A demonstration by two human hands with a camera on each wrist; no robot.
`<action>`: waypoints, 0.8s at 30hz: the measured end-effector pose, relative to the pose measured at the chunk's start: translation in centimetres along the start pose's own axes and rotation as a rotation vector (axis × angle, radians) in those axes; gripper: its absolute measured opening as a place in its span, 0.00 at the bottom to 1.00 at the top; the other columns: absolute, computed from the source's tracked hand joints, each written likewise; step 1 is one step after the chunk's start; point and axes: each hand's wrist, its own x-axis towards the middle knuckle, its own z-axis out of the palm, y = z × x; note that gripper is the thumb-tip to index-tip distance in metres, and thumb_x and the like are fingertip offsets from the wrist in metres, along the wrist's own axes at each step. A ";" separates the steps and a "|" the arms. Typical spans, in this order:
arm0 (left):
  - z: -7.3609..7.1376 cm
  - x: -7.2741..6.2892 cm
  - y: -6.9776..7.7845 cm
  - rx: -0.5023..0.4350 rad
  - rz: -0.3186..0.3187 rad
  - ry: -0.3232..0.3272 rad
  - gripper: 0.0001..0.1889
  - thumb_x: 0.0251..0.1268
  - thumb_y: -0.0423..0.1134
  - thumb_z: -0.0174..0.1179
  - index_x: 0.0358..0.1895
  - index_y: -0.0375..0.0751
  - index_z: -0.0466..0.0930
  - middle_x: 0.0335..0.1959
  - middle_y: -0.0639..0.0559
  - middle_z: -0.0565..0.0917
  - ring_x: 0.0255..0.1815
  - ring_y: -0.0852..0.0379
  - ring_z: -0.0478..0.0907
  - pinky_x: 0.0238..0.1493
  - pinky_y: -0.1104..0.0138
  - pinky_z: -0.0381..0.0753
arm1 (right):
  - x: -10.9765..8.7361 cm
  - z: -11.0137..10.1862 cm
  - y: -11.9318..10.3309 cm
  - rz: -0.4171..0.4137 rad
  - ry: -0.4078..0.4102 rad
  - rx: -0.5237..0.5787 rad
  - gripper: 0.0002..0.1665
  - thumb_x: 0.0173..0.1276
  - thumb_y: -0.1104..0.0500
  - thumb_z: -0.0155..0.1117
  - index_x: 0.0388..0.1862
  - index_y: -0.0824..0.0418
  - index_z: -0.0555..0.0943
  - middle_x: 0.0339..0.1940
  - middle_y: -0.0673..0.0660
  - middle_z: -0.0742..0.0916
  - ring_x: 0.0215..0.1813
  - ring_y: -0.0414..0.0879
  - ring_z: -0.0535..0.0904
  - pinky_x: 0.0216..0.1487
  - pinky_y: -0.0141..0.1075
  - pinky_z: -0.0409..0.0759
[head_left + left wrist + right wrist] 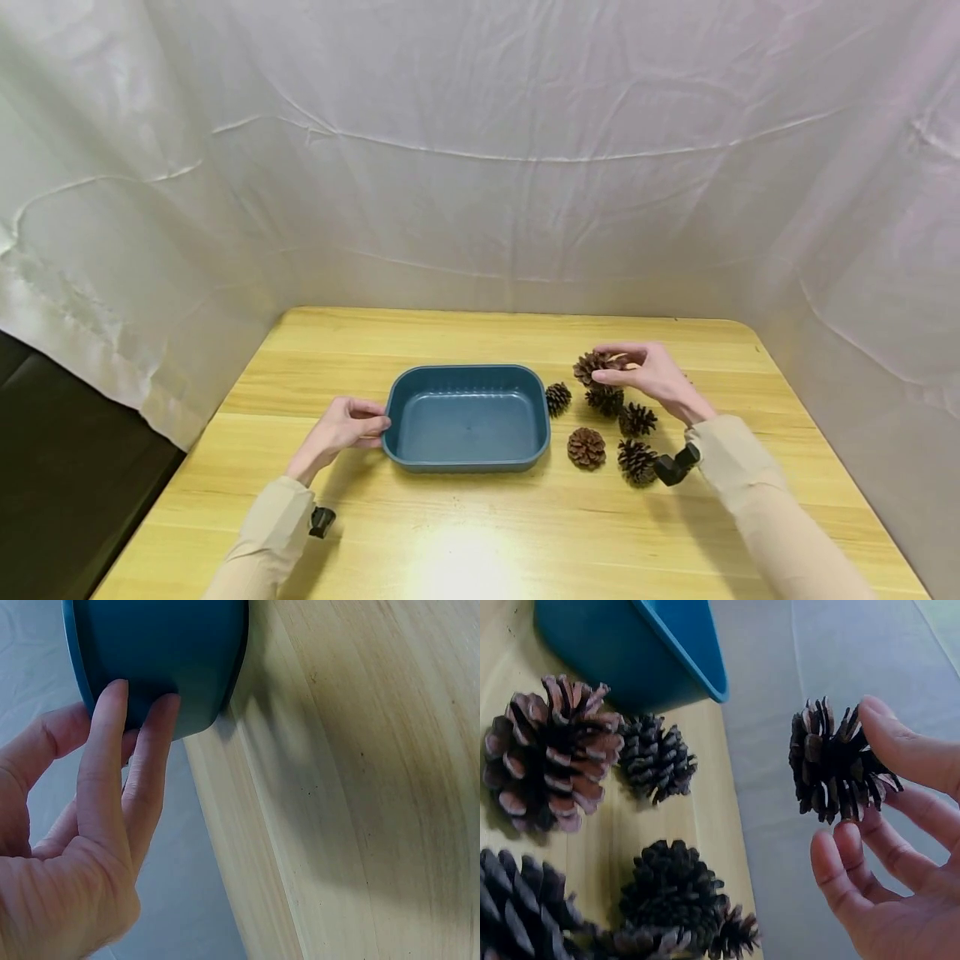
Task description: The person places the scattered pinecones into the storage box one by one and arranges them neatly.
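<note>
A blue plastic bin (pixel 468 425) sits on the wooden table. At its left end, my left hand (pixel 348 429) pinches the rim, with fingers (pixel 154 742) on the outer wall (pixel 176 660). To the bin's right, my right hand (pixel 652 375) holds a brown pine cone (pixel 836 761) between thumb and fingertips, raised above the table. Below and around that hand lie several more pine cones: a reddish-brown one (pixel 586 448) with open scales, a small dark one (pixel 557 400) beside the bin's right wall, and others (pixel 637 419) farther right.
The light wooden table (pixel 465 533) has its far edge against a pale cloth curtain (pixel 480 208), which also hangs at both sides. A dark surface (pixel 60 467) shows beyond the table's left edge. Black wrist cameras (pixel 322 522) sit on both sleeves.
</note>
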 end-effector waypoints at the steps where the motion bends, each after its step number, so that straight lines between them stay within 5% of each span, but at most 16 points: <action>1: 0.0 0.0 0.0 0.000 0.001 0.000 0.21 0.67 0.28 0.62 0.56 0.13 0.74 0.39 0.43 0.89 0.34 0.63 0.87 0.38 0.69 0.92 | 0.2 0.2 -0.1 -0.005 -0.007 0.005 0.36 0.63 0.54 0.75 0.67 0.64 0.77 0.66 0.67 0.82 0.48 0.41 0.82 0.54 0.34 0.85; 9: 0.0 0.1 -0.1 0.000 -0.004 0.006 0.21 0.67 0.28 0.63 0.56 0.14 0.74 0.35 0.50 0.88 0.34 0.64 0.86 0.38 0.70 0.92 | 1.4 1.5 -1.0 -0.026 -0.057 -0.020 0.35 0.65 0.51 0.72 0.69 0.61 0.76 0.69 0.65 0.79 0.58 0.53 0.83 0.66 0.56 0.82; 15: -0.1 0.1 -0.1 -0.010 0.002 -0.001 0.21 0.67 0.28 0.63 0.56 0.13 0.74 0.35 0.51 0.88 0.34 0.64 0.86 0.39 0.70 0.92 | 2.2 2.7 -2.0 -0.046 -0.109 -0.041 0.33 0.68 0.49 0.69 0.69 0.60 0.75 0.70 0.65 0.79 0.62 0.58 0.80 0.65 0.56 0.82; 20: 0.0 0.1 -0.1 -0.017 0.013 -0.004 0.20 0.67 0.27 0.62 0.56 0.13 0.75 0.39 0.41 0.90 0.33 0.64 0.87 0.39 0.68 0.92 | 2.8 3.6 -2.9 -0.038 -0.150 -0.029 0.34 0.67 0.49 0.71 0.69 0.59 0.76 0.69 0.63 0.80 0.64 0.57 0.78 0.70 0.58 0.77; 24: 0.0 0.1 0.0 -0.026 0.014 -0.002 0.21 0.66 0.27 0.62 0.56 0.12 0.74 0.41 0.35 0.90 0.32 0.64 0.87 0.38 0.68 0.92 | 3.4 4.4 -3.5 -0.059 -0.170 -0.028 0.32 0.66 0.52 0.72 0.67 0.58 0.78 0.64 0.62 0.82 0.59 0.54 0.79 0.64 0.50 0.81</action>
